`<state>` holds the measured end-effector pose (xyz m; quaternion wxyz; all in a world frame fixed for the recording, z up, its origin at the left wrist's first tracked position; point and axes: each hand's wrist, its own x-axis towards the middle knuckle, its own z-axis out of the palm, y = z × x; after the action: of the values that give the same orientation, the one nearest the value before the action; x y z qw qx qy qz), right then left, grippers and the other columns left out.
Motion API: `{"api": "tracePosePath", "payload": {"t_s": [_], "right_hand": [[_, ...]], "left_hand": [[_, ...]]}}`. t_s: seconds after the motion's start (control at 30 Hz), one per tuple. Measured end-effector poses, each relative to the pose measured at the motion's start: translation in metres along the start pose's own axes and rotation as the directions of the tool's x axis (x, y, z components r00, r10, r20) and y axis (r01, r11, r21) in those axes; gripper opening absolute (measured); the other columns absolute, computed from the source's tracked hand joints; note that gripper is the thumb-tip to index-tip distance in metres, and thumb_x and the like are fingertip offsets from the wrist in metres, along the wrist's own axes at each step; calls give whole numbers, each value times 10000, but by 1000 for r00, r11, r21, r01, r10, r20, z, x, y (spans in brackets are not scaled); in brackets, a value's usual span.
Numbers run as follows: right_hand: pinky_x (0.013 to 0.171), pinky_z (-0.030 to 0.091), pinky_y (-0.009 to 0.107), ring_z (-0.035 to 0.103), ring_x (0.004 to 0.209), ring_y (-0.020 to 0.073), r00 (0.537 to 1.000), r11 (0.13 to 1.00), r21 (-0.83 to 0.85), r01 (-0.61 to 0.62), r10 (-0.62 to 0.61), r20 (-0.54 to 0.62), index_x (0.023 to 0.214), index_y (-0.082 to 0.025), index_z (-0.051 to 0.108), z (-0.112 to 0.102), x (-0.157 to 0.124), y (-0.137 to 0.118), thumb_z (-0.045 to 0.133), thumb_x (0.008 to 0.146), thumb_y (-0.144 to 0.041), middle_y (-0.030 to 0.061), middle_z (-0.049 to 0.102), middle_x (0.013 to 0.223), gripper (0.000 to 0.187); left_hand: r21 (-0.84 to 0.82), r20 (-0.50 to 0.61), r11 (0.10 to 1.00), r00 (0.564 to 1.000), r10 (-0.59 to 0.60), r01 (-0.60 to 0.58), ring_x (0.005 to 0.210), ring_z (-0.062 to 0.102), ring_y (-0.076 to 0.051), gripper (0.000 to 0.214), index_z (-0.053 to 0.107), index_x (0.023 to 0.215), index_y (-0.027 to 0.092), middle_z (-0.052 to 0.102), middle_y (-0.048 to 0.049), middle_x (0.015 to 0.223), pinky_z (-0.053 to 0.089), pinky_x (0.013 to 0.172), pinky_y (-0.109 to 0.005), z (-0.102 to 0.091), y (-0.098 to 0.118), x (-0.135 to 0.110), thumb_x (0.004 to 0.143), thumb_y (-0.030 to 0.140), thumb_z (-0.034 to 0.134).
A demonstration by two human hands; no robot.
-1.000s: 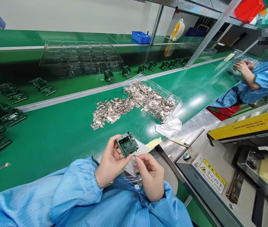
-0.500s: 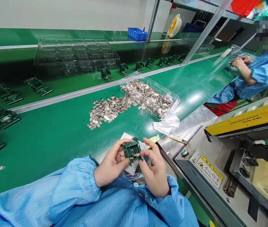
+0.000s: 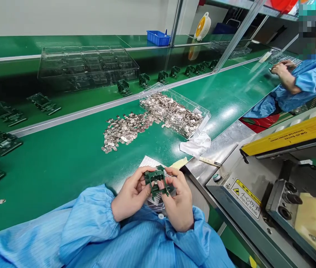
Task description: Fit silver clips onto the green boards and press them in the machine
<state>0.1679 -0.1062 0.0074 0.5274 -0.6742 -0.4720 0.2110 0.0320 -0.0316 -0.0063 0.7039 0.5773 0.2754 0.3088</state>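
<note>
Pinching green frame (image 3: 156, 181) in left hand (image 3: 128, 195) and right hand (image 3: 179, 203) grips | green mat (image 3: 63, 163) — conveyor (image 3: 85, 99) behind

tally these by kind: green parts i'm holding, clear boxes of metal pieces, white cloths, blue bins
green part, held by left hand and right hand: 1
clear box of metal pieces: 1
white cloth: 1
blue bin: 1
total: 4
</note>
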Motion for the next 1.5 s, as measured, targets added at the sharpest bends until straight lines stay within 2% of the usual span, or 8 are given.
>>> {"api": "tracePosePath", "payload": {"t_s": [0.13, 0.27, 0.53, 0.83, 1.0, 1.17, 1.3, 1.5], "right_hand": [[645, 497, 287, 616, 768, 185, 984, 965, 194, -174, 163, 73, 853, -210, 610, 4, -2, -3, 592, 862, -258, 58, 636, 892, 52], [560, 492, 250, 591, 626, 154, 932, 820, 444, -361, 331, 147, 784, -213, 576, 8, 0, -6, 706, 766, -309, 5, 626, 696, 163], [490, 470, 246, 535, 528, 137, 899, 722, 552, -416, 418, 130, 624, -214, 572, 11, 2, -16, 836, 578, -345, -12, 596, 590, 298], [496, 459, 228, 531, 541, 123, 904, 699, 606, -380, 420, 83, 626, -205, 572, 13, -18, -11, 833, 602, -317, -25, 583, 588, 284], [582, 494, 223, 569, 625, 122, 928, 758, 565, -327, 370, 41, 773, -203, 587, -5, -28, -1, 775, 714, -357, -18, 607, 684, 250], [586, 510, 266, 598, 663, 160, 920, 845, 381, -376, 391, 43, 848, -177, 637, -21, -35, 36, 642, 815, -532, 49, 655, 763, 356], [568, 481, 271, 583, 625, 167, 939, 884, 317, -344, 322, 121, 800, -165, 664, -1, -29, 56, 616, 795, -581, 44, 652, 694, 418], [534, 416, 265, 492, 552, 149, 972, 933, 276, -231, 233, 27, 635, -197, 537, 28, -20, 67, 469, 871, -551, 2, 531, 564, 430]], "left_hand": [[64, -49, 998, 999, -8, 11, 644, 586, -131, 334, 539, 1173, 219, 612, -25, 808, 502, 595, -219, -1, -3, -1, 857, 293, 619], [135, -52, 991, 999, 2, 5, 635, 566, -130, 290, 548, 1142, 216, 601, -21, 792, 489, 591, -220, -2, 1, -1, 861, 267, 598], [134, -58, 991, 998, 1, 7, 626, 542, -117, 294, 566, 1066, 215, 589, 3, 778, 471, 579, -211, 2, 14, -3, 783, 162, 625], [220, -12, 975, 1000, -15, 17, 587, 532, -110, 298, 576, 1058, 206, 576, 11, 730, 445, 524, -197, 7, 15, -13, 769, 150, 619], [193, 12, 981, 1000, -13, 11, 607, 536, -98, 316, 584, 1033, 201, 599, 10, 783, 480, 537, -184, 6, 18, -11, 735, 142, 672], [30, -119, 999, 993, 14, -10, 723, 606, -129, 398, 522, 1051, 198, 605, -6, 865, 574, 639, -245, 2, 17, 10, 724, 276, 735], [-20, -126, 1000, 992, -1, -2, 798, 636, -163, 473, 482, 1071, 184, 612, -30, 918, 600, 661, -289, 7, 9, 30, 709, 344, 741], [-14, -149, 1000, 989, 13, -15, 831, 642, -166, 482, 471, 1084, 182, 613, -29, 917, 601, 673, -281, 10, -2, 39, 704, 328, 731]]}}
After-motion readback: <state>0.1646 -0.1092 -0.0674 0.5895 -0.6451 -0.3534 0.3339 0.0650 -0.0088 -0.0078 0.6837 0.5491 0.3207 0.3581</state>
